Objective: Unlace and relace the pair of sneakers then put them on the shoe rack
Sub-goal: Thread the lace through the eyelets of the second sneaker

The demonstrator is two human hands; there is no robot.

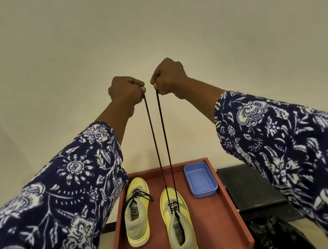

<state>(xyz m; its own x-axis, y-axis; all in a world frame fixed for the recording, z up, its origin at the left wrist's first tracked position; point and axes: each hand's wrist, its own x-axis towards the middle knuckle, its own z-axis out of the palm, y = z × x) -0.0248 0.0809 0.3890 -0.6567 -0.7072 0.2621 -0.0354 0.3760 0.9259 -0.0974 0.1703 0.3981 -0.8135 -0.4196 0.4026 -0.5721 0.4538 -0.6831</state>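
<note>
Home entryway: red shoe rack (231,203)

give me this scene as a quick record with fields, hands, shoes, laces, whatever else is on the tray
left hand: left hand raised, pinching one end of the black lace
right hand: right hand raised, pinching the other end
lace: both strands taut, running down to the right yellow-green sneaker
other shoe: left yellow-green sneaker, laced, untouched
surface: red-brown tray holds both sneakers
extra: empty blue plastic tub at the tray's far right corner
</note>
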